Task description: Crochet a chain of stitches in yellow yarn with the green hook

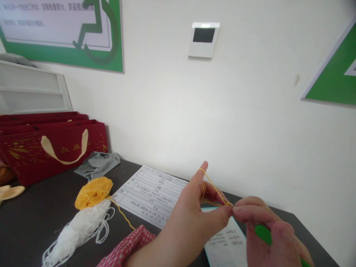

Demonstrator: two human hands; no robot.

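Note:
A strand of yellow yarn runs over the raised index finger of my left hand. The thumb and another finger of that hand pinch the yarn at their tips. My right hand grips a crochet hook with a green handle. Its thin metal tip meets the yarn between the two hands, where fingers partly hide it. From a yellow yarn ball on the dark table, a tail leads toward my checked left sleeve. Any stitches at the fingertips are too small to make out.
White yarn lies by the ball. A printed sheet and a second, blue-edged sheet rest under and behind my hands. Red gift bags, a grey cloth and a wooden spoon are at left. The wall rises behind the table.

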